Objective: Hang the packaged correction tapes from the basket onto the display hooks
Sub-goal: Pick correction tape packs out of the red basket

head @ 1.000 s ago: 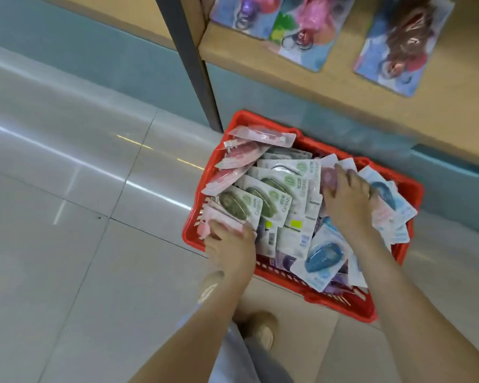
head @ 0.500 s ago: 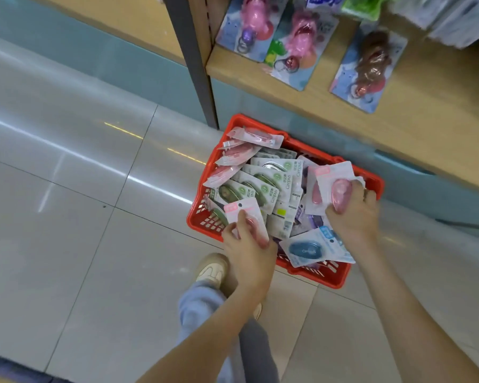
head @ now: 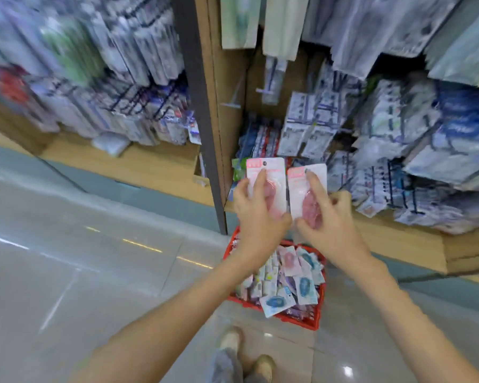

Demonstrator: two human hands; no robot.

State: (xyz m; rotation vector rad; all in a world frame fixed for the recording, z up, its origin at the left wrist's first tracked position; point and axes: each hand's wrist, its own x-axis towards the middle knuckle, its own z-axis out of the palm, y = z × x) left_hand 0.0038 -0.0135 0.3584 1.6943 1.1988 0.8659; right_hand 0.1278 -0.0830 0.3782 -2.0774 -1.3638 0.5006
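Left hand (head: pixel 260 214) grips one pink tape pack (head: pixel 266 172), right hand (head: pixel 331 219) grips a 2nd pack (head: pixel 302 183). They're side by side, upright, above the red basket (head: pixel 302 323) on the floor (head: pixel 94 272). Risk: w/ both hands full, a hang hole may miss the blurred hook (head: pixel 231 105) & a pack drops.

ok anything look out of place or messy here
Only the red basket: its packs lie in a loose heap, and one blue pack sticks out over the near rim, so it might slip out. The hung stock is too blurred to judge.
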